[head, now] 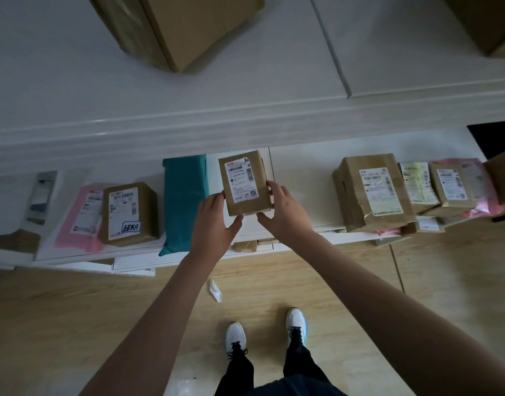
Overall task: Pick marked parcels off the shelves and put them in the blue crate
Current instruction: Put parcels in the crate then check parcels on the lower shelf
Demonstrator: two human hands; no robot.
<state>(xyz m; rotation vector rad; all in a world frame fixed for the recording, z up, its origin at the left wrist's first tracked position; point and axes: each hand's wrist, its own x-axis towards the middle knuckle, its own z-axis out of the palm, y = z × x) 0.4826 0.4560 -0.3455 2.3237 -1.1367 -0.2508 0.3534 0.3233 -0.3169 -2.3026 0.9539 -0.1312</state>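
A: Small brown cardboard parcel with a white shipping label (244,182), standing on the white lower shelf (299,172), just right of the teal plastic mailer bag (185,204). Long axis running away from the body, label face up.

B: Hands?

A: Left hand (214,221) against the parcel's left side, right hand (285,211) against its right side, thumbs curling in under the near bottom edge. Fingers loosely curved round the box, not spread flat. Lifted clear or resting on the shelf: cannot tell.

B: Nearer hand?

A: Neither, really. Parcel dead centre between the two, straight ahead of both wrists. Probably a two-handed lift, drawn back toward the body along that long axis.

B: Marked?

A: Small handwriting near the label's lower left corner, too small to read. Clearer mark left of the teal mailer: squat brown cardboard box with a blue-inked handwritten sticker (129,214), lying partly over a pink plastic mailer (74,221).

B: Blue crate?

A: Out of view. Right of the held parcel, well apart: larger crumpled brown cardboard box (371,192), then a cluster of smaller packages.
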